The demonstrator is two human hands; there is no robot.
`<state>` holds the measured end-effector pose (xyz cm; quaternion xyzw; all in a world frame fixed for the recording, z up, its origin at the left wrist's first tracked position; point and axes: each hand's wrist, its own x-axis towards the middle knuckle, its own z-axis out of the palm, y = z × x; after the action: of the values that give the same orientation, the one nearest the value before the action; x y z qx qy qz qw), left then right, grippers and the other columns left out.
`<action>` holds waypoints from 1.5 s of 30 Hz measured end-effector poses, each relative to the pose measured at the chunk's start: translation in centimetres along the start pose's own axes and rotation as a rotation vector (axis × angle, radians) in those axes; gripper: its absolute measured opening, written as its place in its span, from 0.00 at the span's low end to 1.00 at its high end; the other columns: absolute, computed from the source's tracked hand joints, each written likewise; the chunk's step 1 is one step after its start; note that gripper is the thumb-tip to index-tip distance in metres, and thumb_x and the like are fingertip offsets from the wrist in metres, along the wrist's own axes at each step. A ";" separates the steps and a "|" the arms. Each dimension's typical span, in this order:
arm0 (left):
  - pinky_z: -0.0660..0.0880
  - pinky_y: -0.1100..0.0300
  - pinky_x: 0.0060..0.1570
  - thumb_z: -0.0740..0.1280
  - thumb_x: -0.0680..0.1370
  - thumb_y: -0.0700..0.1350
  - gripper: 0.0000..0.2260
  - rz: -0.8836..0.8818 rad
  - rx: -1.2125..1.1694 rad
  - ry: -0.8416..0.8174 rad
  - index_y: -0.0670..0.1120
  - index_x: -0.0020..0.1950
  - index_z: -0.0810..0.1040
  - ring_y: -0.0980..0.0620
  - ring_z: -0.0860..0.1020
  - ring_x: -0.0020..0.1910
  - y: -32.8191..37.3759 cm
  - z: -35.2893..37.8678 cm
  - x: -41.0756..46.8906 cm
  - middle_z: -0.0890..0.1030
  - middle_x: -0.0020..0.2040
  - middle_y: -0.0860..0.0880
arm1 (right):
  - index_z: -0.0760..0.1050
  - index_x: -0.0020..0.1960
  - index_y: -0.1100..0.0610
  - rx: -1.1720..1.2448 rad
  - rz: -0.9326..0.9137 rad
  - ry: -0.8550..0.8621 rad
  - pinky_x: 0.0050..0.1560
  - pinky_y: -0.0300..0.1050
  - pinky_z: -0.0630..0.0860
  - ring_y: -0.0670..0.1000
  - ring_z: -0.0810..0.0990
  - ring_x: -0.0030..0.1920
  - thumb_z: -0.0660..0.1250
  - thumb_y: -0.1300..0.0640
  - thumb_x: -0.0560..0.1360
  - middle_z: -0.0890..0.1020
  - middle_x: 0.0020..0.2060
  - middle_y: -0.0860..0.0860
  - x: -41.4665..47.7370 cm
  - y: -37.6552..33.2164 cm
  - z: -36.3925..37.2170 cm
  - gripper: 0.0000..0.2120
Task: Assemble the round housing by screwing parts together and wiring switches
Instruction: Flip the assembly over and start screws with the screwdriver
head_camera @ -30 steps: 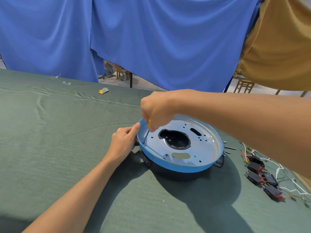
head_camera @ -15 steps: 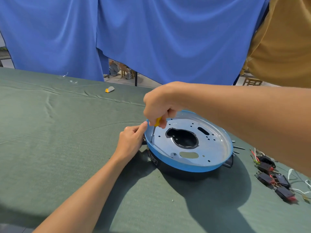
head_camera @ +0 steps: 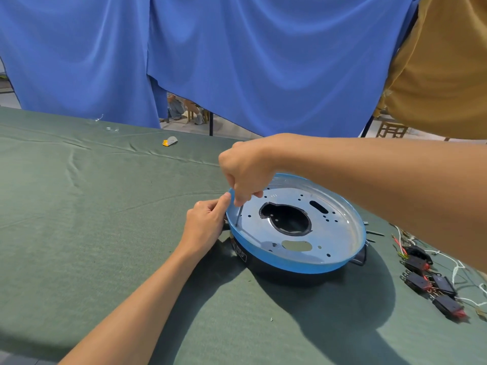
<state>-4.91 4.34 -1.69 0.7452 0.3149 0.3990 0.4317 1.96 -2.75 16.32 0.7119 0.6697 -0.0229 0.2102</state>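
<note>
The round housing lies on the green table: a black body under a silver metal plate with a blue rim and a large centre opening. My right hand is closed around a screwdriver, whose thin shaft stands nearly upright with its tip on the plate near the left rim; the handle is hidden in my fist. My left hand rests against the housing's left side, its index finger touching the blue rim. Several black rocker switches with red ends and white wires lie to the right.
A green cloth covers the table. A small grey and yellow object lies near the far edge, and bits of clear plastic further left. A few dark screws lie beside the housing's right side. Blue curtains hang behind.
My right hand has closed lower over the screwdriver, so its yellow handle no longer shows. The view has shifted slightly; the left hand stays on the rim.
</note>
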 end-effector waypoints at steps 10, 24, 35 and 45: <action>0.66 0.70 0.49 0.65 0.80 0.47 0.08 0.122 0.005 0.185 0.50 0.53 0.84 0.58 0.74 0.51 1.8 -0.8 -0.8 0.77 0.49 0.52 | 0.73 0.43 0.61 0.298 0.307 0.048 0.23 0.38 0.72 0.50 0.75 0.28 0.56 0.54 0.82 0.78 0.35 0.54 0.7 -0.5 0.5 0.14; 0.76 0.58 0.42 0.78 0.69 0.44 0.12 0.389 0.038 0.139 0.46 0.51 0.85 0.64 0.79 0.35 5.3 -0.9 -1.7 0.83 0.36 0.53 | 0.72 0.39 0.56 1.052 0.434 0.725 0.51 0.50 0.70 0.59 0.76 0.54 0.52 0.42 0.81 0.79 0.48 0.54 2.4 -0.8 2.0 0.23; 0.79 0.52 0.51 0.73 0.74 0.38 0.07 0.219 -0.326 -0.177 0.50 0.40 0.88 0.51 0.83 0.41 5.2 -3.3 -0.6 0.86 0.41 0.42 | 0.54 0.24 0.53 1.724 -0.216 0.462 0.22 0.39 0.50 0.49 0.52 0.22 0.61 0.47 0.80 0.55 0.20 0.47 1.3 -0.8 2.9 0.29; 0.70 0.74 0.37 0.65 0.76 0.35 0.20 0.345 -0.262 -0.334 0.60 0.36 0.85 0.68 0.76 0.35 5.7 -4.5 -1.4 0.82 0.33 0.64 | 0.65 0.18 0.52 1.502 0.385 1.162 0.32 0.46 0.57 0.50 0.61 0.26 0.57 0.53 0.80 0.62 0.14 0.46 2.8 -4.7 3.2 0.30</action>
<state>-8.75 2.50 4.37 0.7810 0.0533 0.3758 0.4960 -1.51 -1.15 11.23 0.6586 0.3519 -0.0544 -0.6629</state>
